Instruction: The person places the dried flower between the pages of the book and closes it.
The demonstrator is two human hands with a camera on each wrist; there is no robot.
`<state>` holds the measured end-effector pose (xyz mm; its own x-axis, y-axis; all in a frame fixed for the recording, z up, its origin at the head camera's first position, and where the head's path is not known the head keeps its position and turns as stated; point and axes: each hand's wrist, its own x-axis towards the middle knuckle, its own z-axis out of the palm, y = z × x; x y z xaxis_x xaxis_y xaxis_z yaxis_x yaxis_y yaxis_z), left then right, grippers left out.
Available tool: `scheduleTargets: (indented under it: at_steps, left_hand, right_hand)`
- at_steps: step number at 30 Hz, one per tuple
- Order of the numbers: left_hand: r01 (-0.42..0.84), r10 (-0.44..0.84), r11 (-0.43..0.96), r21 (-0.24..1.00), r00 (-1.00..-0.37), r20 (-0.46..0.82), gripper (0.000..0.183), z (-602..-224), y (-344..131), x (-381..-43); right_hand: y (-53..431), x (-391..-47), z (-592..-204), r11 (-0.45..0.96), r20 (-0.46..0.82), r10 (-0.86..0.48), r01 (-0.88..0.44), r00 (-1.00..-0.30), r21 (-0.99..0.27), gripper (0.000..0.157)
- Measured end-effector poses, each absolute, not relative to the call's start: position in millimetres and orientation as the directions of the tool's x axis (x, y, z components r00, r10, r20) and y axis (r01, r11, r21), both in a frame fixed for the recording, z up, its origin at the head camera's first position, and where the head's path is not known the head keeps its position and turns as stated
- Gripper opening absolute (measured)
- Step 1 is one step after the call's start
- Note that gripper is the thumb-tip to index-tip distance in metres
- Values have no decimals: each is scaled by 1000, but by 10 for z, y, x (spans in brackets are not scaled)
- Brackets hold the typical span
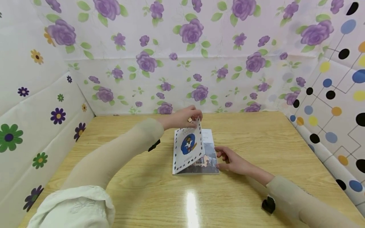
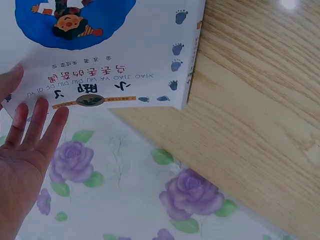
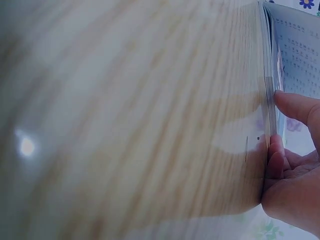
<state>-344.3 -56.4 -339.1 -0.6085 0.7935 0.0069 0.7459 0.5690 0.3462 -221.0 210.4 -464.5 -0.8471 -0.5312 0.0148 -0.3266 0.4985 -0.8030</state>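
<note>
A picture book (image 1: 209, 155) lies on the wooden table with its white front cover (image 1: 182, 158) lifted, showing an illustrated page beneath. That cover has a blue oval picture and a border of small footprints. At the cover's upper right corner, my left hand (image 1: 183, 118) pinches it between thumb and fingers. In the left wrist view the cover (image 2: 145, 40) appears upside down, near the left hand (image 2: 25, 165). My right hand (image 1: 233, 161) rests against the book's right edge, fingers loosely bent. The right wrist view has the right hand's thumb (image 3: 295, 106) touching the page edges (image 3: 270, 50).
The wooden table (image 1: 137, 190) spreads around the book. Behind it rises a wall covering (image 1: 171, 72) with purple roses. Flower-patterned and dotted coverings (image 1: 339, 104) stand at the left and right sides. Black straps (image 1: 268, 205) sit at both wrists.
</note>
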Motion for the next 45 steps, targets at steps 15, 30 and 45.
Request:
scheduleTargets:
  at_steps: [15,30,45]
  left_hand:
    - [710,818,544,448,-568,-93,34,-3848,-196,-3520]
    - [711,798,582,395,-593,-108,32,-4212,-34,-3547]
    - [670,767,640,376,-585,-263,38,-4159,77,-3619]
  right_hand:
    - [2115,-2194,-4676,487,13,-489,-285,-872,-825,72]
    - [2143,-2193,-4698,497,7,-510,-301,-860,-814,74]
    - [2184,-2214,-4661,499,-42,-532,-273,-846,-822,71]
